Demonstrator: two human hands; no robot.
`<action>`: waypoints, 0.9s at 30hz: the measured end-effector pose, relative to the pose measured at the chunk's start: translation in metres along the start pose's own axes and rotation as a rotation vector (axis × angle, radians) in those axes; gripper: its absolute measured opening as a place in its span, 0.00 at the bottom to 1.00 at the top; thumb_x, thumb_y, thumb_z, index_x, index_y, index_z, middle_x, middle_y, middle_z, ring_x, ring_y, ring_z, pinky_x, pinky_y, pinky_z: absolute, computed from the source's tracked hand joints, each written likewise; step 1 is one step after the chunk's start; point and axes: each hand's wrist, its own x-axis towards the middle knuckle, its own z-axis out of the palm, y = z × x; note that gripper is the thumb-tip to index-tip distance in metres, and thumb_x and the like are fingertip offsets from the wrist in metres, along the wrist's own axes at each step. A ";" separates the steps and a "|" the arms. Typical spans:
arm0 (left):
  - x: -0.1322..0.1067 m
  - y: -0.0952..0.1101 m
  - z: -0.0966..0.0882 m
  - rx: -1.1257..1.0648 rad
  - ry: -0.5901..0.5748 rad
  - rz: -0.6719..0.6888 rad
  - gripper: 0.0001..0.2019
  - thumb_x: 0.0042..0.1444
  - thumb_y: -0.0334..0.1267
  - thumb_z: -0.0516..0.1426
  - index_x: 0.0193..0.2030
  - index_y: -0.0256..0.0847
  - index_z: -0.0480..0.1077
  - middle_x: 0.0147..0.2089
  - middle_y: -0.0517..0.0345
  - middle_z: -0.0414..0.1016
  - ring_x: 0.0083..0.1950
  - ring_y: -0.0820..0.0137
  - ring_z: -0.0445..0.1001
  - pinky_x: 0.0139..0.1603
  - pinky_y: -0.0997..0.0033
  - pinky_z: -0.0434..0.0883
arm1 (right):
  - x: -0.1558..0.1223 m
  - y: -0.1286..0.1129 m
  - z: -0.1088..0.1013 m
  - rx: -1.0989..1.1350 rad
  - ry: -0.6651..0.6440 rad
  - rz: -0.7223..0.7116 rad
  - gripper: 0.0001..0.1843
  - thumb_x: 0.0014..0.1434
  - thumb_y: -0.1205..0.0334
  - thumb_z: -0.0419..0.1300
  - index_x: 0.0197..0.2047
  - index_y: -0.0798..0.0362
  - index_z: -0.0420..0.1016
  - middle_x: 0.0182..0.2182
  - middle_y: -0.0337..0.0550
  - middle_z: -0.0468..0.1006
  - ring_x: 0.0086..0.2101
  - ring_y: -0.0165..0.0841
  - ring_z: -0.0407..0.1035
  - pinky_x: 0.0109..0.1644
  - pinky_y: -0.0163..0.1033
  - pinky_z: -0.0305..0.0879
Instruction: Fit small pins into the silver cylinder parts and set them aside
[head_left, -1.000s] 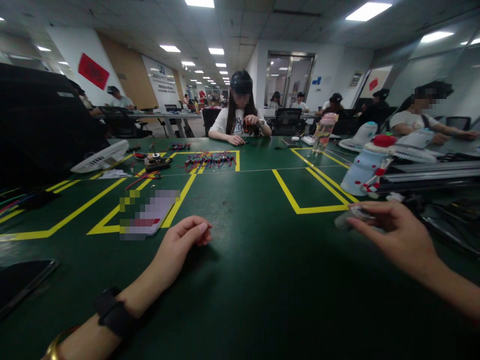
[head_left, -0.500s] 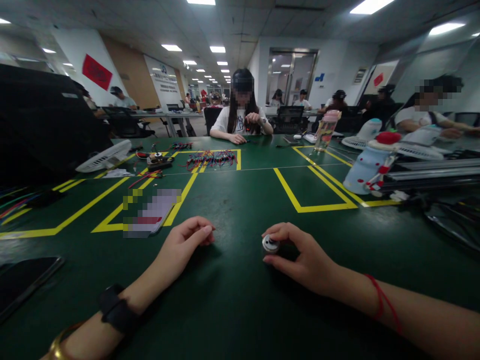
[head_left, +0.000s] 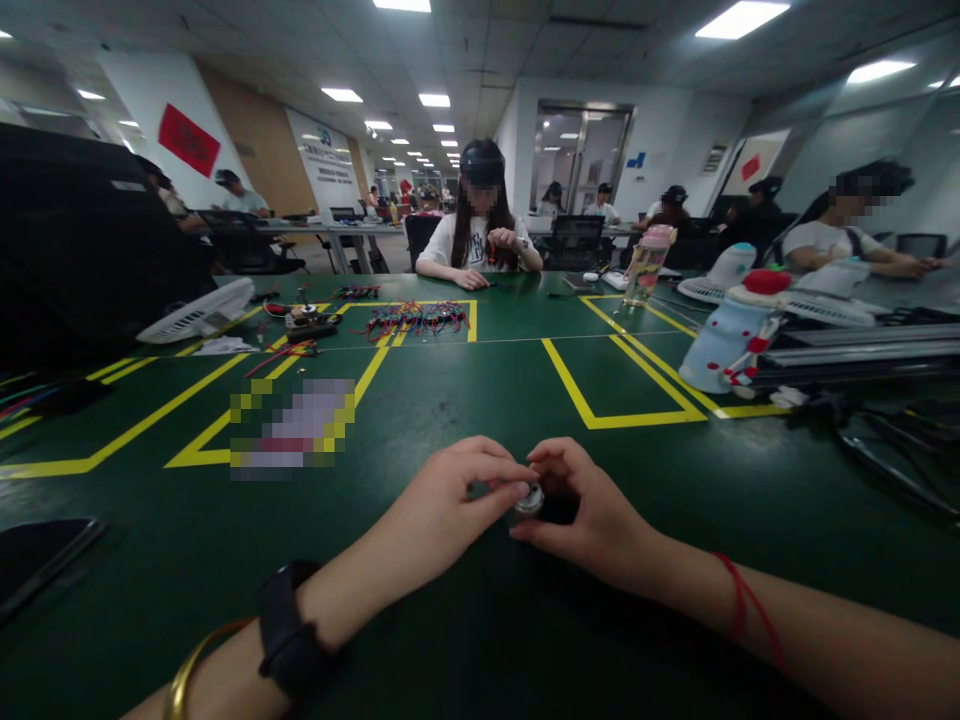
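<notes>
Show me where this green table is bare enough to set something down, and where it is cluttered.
Bare: the mat between the blurred card and the yellow taped box, ahead of the left hand and right hand pinching a round part; inside that box too. Crowded: the wire bundle and fan far left, the blue bottle and black rails right.

A small round silvery part (head_left: 529, 500), half hidden, sits low over the dark green table (head_left: 480, 400).
</notes>
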 end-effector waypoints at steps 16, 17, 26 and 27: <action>-0.002 0.005 0.008 0.009 0.045 -0.100 0.06 0.56 0.38 0.60 0.38 0.44 0.79 0.41 0.57 0.75 0.42 0.68 0.73 0.43 0.69 0.68 | -0.001 -0.005 -0.004 -0.136 -0.020 -0.049 0.23 0.51 0.58 0.65 0.49 0.51 0.62 0.40 0.38 0.71 0.38 0.25 0.67 0.41 0.33 0.66; -0.001 0.005 0.010 0.005 0.059 -0.114 0.06 0.57 0.38 0.60 0.37 0.43 0.79 0.40 0.56 0.75 0.41 0.68 0.73 0.41 0.69 0.68 | -0.001 -0.005 -0.004 -0.145 -0.020 -0.051 0.23 0.51 0.58 0.65 0.49 0.51 0.62 0.40 0.38 0.71 0.38 0.25 0.67 0.41 0.33 0.66; -0.007 -0.006 0.003 0.000 0.149 -0.124 0.06 0.58 0.37 0.58 0.38 0.42 0.77 0.38 0.57 0.77 0.39 0.67 0.73 0.41 0.67 0.68 | -0.005 -0.008 -0.014 -0.288 -0.015 -0.042 0.25 0.51 0.59 0.64 0.51 0.49 0.61 0.41 0.38 0.71 0.39 0.25 0.67 0.43 0.34 0.65; -0.009 -0.012 0.003 0.018 0.089 -0.126 0.06 0.58 0.37 0.58 0.38 0.43 0.78 0.38 0.57 0.77 0.40 0.67 0.73 0.42 0.67 0.68 | -0.005 -0.008 -0.016 -0.302 -0.008 -0.041 0.25 0.51 0.60 0.64 0.51 0.49 0.61 0.41 0.38 0.71 0.39 0.25 0.67 0.43 0.34 0.65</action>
